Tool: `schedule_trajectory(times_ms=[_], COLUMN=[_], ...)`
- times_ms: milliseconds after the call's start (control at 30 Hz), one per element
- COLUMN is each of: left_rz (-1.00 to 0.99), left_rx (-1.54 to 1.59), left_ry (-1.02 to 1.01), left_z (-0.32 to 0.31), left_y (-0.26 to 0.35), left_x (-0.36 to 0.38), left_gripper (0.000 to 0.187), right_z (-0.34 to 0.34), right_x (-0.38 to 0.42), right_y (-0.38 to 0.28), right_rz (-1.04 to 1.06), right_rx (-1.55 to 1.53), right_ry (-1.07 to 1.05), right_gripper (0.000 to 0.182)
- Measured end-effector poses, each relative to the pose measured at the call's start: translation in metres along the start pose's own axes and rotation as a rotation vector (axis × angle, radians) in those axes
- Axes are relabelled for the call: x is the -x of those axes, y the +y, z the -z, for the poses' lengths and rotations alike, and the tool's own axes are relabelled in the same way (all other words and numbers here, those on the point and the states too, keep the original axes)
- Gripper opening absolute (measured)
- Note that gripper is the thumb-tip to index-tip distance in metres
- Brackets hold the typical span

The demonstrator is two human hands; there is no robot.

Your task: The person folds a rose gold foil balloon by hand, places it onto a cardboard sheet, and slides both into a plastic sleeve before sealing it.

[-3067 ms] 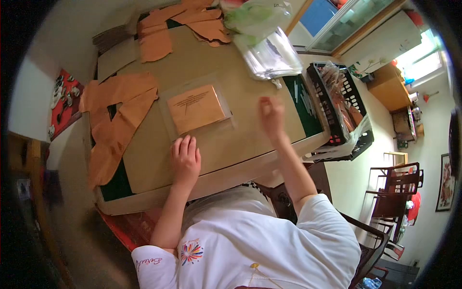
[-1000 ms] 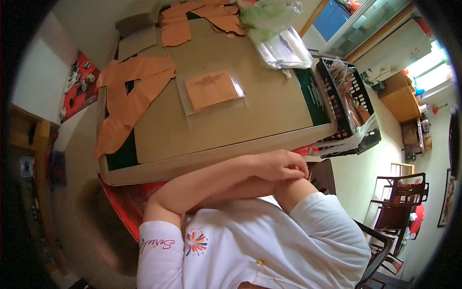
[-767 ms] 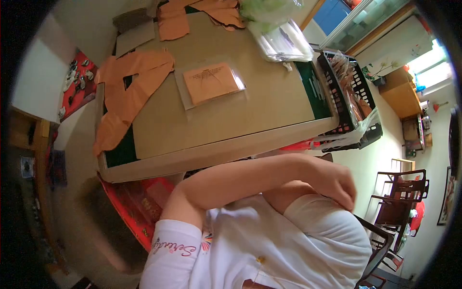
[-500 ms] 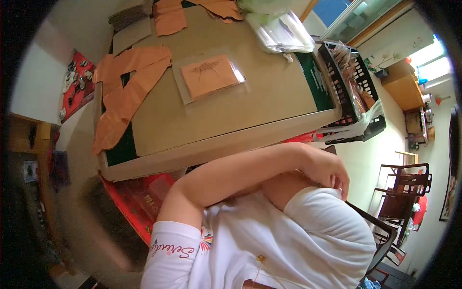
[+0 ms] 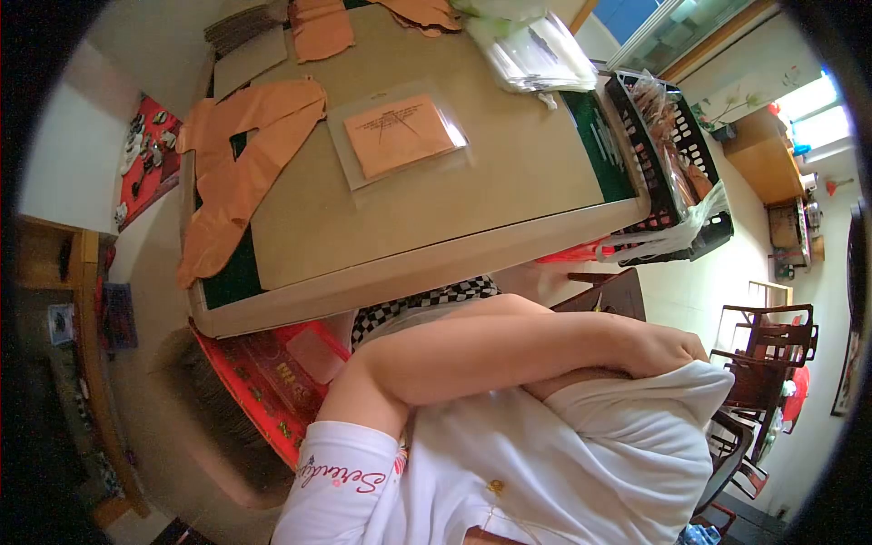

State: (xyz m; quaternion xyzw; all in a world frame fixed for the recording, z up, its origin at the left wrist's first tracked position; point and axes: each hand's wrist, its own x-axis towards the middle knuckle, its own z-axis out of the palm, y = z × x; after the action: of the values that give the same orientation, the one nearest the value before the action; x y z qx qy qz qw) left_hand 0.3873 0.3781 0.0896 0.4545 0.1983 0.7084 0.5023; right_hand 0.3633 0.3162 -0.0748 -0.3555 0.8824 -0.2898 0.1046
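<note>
My left hand [image 5: 677,350] reaches across my body with its fingers closed on the white sleeve [image 5: 636,413] on my right side, pulling the cloth outward. My right hand is hidden; its upper arm shows only in part behind the left forearm. Ahead on the table lies a clear plastic bag [image 5: 347,156] holding a folded orange sheet [image 5: 400,136] with small print. A larger orange sheet [image 5: 241,177] with a cut-out shape lies to its left, and more orange pieces [image 5: 322,32] lie at the far edge. Neither visible hand nor arm touches them.
A stack of clear plastic bags [image 5: 536,59] lies at the table's far right. Beside it a black crate [image 5: 649,173] holds wrapped items. Grey sheets [image 5: 250,59] are stacked at far left. A red box [image 5: 272,386] stands below the table's [image 5: 409,250] near edge.
My left hand has moved to the right and drawn the right sleeve outward. The checkered cloth below the table edge shows now. Items on the table stay put.
</note>
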Motion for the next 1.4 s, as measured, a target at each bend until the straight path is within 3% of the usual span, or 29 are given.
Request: schedule_trajectory(times_ms=[1033,1233,1400], left_rz=[0.118,0.118,0.053], left_rx=[-0.057,-0.101,-0.197], left_ry=[-0.013,-0.007,0.048], left_z=[0.009,0.010,0.010], left_y=[-0.006,-0.004,0.012], left_x=[0.010,0.015,0.026], left_gripper=[0.031,0.031,0.030], right_z=[-0.016,-0.034,-0.063], right_x=[-0.012,-0.012,-0.008], right_y=[-0.008,-0.013,-0.019], right_rz=[0.192,0.359,0.635], right_rx=[0.217,0.414,0.713], right_ry=[-0.135,-0.260,-0.476], right_gripper=[0.017,0.017,0.018])
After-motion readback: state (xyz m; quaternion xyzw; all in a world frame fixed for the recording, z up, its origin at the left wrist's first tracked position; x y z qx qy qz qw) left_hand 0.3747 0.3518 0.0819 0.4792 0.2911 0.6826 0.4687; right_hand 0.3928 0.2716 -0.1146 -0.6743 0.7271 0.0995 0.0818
